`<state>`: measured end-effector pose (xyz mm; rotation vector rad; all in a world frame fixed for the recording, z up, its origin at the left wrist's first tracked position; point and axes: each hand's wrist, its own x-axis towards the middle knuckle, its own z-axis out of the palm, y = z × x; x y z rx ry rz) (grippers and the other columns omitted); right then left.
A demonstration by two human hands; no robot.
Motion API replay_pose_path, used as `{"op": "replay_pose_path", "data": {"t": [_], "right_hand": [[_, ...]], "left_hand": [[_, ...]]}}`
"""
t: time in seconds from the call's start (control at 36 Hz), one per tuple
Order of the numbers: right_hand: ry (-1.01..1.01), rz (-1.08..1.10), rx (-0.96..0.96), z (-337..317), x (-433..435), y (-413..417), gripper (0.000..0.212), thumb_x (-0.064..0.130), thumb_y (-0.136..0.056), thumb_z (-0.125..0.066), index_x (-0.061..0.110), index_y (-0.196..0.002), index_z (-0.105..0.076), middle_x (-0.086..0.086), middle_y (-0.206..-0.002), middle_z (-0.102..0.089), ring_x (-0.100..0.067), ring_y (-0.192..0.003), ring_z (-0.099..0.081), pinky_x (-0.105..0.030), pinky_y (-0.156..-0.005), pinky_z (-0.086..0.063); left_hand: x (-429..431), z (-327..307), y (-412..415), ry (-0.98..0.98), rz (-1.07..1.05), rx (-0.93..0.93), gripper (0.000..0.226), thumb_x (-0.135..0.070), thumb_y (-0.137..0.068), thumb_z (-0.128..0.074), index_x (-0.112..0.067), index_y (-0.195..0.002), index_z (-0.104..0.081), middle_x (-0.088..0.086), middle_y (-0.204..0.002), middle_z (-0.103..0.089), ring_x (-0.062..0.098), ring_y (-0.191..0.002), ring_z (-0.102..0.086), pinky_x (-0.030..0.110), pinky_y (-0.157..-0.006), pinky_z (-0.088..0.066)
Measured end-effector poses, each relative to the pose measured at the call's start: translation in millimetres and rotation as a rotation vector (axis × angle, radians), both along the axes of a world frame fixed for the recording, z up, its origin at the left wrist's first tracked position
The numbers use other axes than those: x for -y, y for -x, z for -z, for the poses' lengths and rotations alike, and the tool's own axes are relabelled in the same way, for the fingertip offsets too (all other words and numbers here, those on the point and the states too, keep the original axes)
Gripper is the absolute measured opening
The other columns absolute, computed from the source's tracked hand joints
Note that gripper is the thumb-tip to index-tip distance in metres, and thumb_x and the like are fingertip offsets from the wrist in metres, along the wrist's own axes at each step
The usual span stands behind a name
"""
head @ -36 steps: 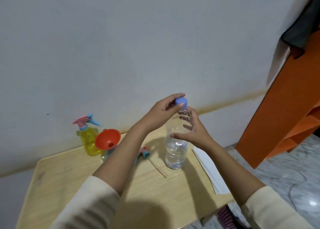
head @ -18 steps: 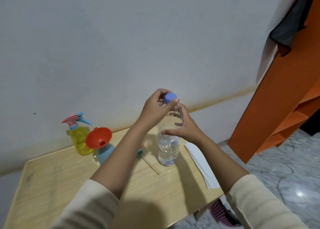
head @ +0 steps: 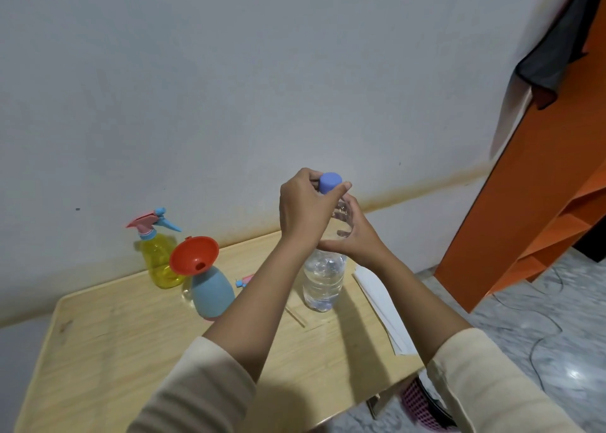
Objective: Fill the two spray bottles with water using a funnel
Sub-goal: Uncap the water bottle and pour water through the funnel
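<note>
Your left hand [head: 305, 209] sat over the top of the water bottle [head: 323, 281], its grip closed in a pinch around the blue cap [head: 330, 182], while your right hand [head: 357, 239] wrapped the bottle's shoulder, its grip holding the clear plastic steady. That split looked deliberate: one hand braced the body so the other could turn the cap without the bottle spinning or tipping. The bottle stood upright on the table [head: 131, 344], partly full, near the right edge. The red funnel [head: 193, 255] was already seated in the neck of the blue spray bottle [head: 213, 293], tilted toward you, so the mouth was ready to take a pour; I judged that bottle to be the first target. The yellow spray bottle [head: 160, 262] stood just behind it, close to the wall, with its pink-and-blue trigger head on, so it was not yet ready. A loose spray head [head: 244, 281] lay just beside the blue bottle, largely hidden by your left forearm, and a thin tube [head: 295, 316] lay between your arm and the water bottle. White papers [head: 380, 304] overhung the table's right edge, just beside the bottle's base, so spills there would have soaked them. You had open tabletop toward the front left for moving.
</note>
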<state>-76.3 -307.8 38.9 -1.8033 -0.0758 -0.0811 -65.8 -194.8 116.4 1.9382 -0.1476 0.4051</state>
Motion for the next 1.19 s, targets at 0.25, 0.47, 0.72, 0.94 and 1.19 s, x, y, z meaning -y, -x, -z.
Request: {"op": "replay_pose_path", "data": {"t": [0.25, 0.47, 0.72, 0.94, 1.19], "right_hand": [[-0.009, 0.000, 0.013, 1, -1, 4, 0.100, 0.030, -0.053, -0.087, 0.036, -0.135, -0.029, 0.010, -0.136, -0.042, -0.004, -0.122, -0.045, -0.019, -0.079, -0.041], [-0.016, 0.026, 0.019, 2, -2, 8, 0.107, 0.039, -0.047, -0.086, 0.035, -0.136, -0.028, 0.009, -0.134, -0.042, -0.001, -0.120, -0.045, -0.017, -0.077, -0.040], [-0.011, 0.060, 0.043, 2, -4, 6, 0.099, 0.022, -0.057, -0.088, 0.036, -0.135, -0.029, 0.009, -0.132, -0.043, -0.004, -0.120, -0.045, -0.018, -0.077, -0.039], [0.008, 0.127, 0.073, 7, -12, 10, 0.098, 0.041, -0.047, -0.087, 0.047, -0.127, -0.030, 0.014, -0.128, -0.045, -0.006, -0.118, -0.046, -0.025, -0.085, -0.040], [0.017, 0.137, 0.100, 5, -9, 15, 0.096, 0.023, -0.056, -0.091, 0.049, -0.122, -0.027, 0.026, -0.120, -0.041, -0.007, -0.116, -0.046, -0.035, -0.096, -0.045]], "left_hand": [[-22, 2, -7, 0.062, 0.528, -0.111, 0.041, -0.023, -0.093, -0.059, -0.018, -0.131, -0.045, -0.005, -0.130, -0.054, 0.005, -0.118, -0.052, 0.024, -0.105, -0.041], [-24, -8, -12, -0.178, 0.533, -0.075, 0.032, -0.022, -0.096, -0.053, -0.016, -0.128, -0.055, -0.002, -0.120, -0.060, 0.011, -0.111, -0.056, 0.016, -0.093, -0.041], [-8, -1, -3, -0.086, 0.217, 0.094, 0.031, -0.028, -0.082, -0.073, -0.010, -0.107, -0.068, 0.000, -0.099, -0.067, 0.015, -0.087, -0.061, 0.013, -0.075, -0.045], [0, -10, -6, -0.082, 0.031, 0.077, 0.052, -0.044, -0.060, -0.086, -0.015, -0.070, -0.044, -0.002, -0.068, -0.050, 0.014, -0.062, -0.048, 0.026, -0.053, -0.038], [-10, -19, -10, 0.075, 0.072, 0.160, 0.030, -0.034, -0.077, -0.077, -0.007, -0.083, -0.065, 0.003, -0.081, -0.065, 0.015, -0.074, -0.059, 0.022, -0.068, -0.046]]}}
